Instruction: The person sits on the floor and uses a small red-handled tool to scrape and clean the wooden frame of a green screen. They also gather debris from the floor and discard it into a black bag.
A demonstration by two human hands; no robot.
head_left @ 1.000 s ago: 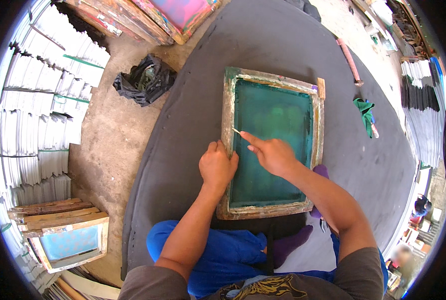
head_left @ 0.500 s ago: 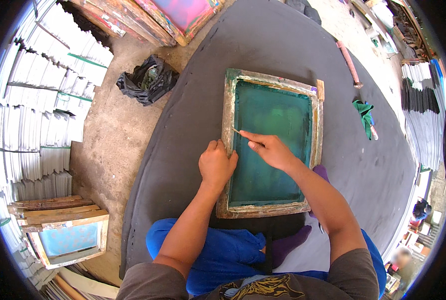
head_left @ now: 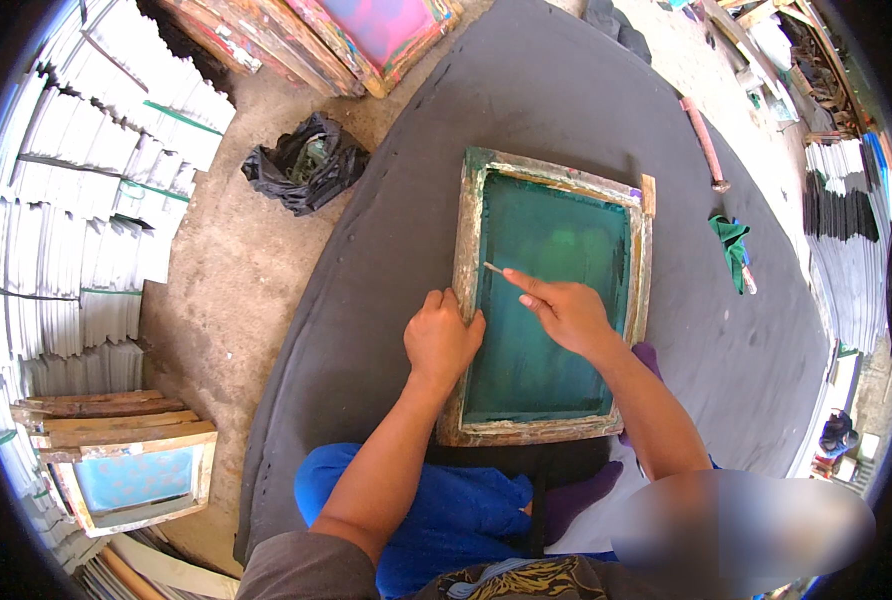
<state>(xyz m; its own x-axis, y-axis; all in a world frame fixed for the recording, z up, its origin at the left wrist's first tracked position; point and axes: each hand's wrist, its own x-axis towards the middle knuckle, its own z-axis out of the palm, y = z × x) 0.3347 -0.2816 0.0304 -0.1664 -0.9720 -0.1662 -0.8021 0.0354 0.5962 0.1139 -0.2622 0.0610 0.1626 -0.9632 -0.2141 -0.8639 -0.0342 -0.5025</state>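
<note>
A wooden screen-printing frame (head_left: pixel 461 240) with worn, paint-stained rails lies tilted across my lap area on a dark padded surface. Dark green mesh (head_left: pixel 546 300) fills it, with a lighter patch in the upper part. My left hand (head_left: pixel 440 338) is closed around the frame's left rail. Over the mesh, my right hand (head_left: pixel 572 318) pinches a thin, light-coloured tool (head_left: pixel 495 268), forefinger laid along it. Its tip points left, close to the inner edge of the left rail. The exact kind of tool is too small to make out.
A hammer (head_left: pixel 704 145) with a reddish handle and a green cloth (head_left: pixel 730 240) lie to the right on the dark surface (head_left: pixel 386 250). On the floor at left sit a black plastic bag (head_left: pixel 306 165), stacked white sheets (head_left: pixel 86 150) and another framed screen (head_left: pixel 136 480). A blur covers the lower right.
My right hand and the thin tool have shifted a little to the right, away from the left rail. The left hand keeps its hold, and the whole view has moved slightly.
</note>
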